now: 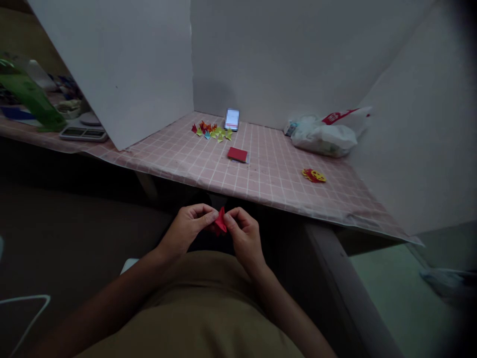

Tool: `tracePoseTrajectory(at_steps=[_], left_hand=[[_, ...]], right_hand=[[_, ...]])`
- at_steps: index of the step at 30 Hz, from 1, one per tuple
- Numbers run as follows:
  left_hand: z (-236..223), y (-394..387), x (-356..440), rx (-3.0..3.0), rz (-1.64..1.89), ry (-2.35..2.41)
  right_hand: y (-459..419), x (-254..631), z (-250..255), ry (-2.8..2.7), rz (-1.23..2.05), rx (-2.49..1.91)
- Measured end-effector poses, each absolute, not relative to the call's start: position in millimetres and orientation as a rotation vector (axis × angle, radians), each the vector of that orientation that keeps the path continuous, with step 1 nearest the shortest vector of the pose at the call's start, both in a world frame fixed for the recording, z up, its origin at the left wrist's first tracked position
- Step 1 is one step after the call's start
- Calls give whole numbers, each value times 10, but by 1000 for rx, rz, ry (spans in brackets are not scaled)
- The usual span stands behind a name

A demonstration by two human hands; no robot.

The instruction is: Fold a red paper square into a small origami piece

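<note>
A small piece of folded red paper [221, 222] is held over my lap, in front of the table's near edge. My left hand [189, 226] pinches its left side between thumb and fingers. On its other side, my right hand [243, 232] grips it the same way. The fingertips cover part of the paper, so its full shape is hidden. Farther back on the table stands a group of small folded paper figures [214, 132] in red, orange, yellow and blue. Nearer to me lies a stack of red paper squares [237, 154].
A lit phone [232, 119] leans upright behind the figures. To the right are a white plastic bag [324, 136] and some yellow and red cut-outs [314, 175]. White panels [149, 64] wall in the pink checked table [268, 174]. Beyond the left panel are a scale [84, 133] and a green bottle [33, 99].
</note>
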State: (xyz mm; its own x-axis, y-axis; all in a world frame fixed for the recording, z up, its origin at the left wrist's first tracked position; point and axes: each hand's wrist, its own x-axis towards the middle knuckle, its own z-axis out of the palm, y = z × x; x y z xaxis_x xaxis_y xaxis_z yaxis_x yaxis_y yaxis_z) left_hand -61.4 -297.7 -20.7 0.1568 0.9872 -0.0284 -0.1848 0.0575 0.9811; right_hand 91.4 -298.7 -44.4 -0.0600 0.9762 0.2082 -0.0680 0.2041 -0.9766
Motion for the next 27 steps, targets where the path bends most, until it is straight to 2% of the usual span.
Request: tracePoseTrajectory(at_steps=[27], left_hand=[[-123, -2979, -665, 1299, 1071, 1124]], right_hand=[[-3001, 901, -431, -1300, 1184, -975]])
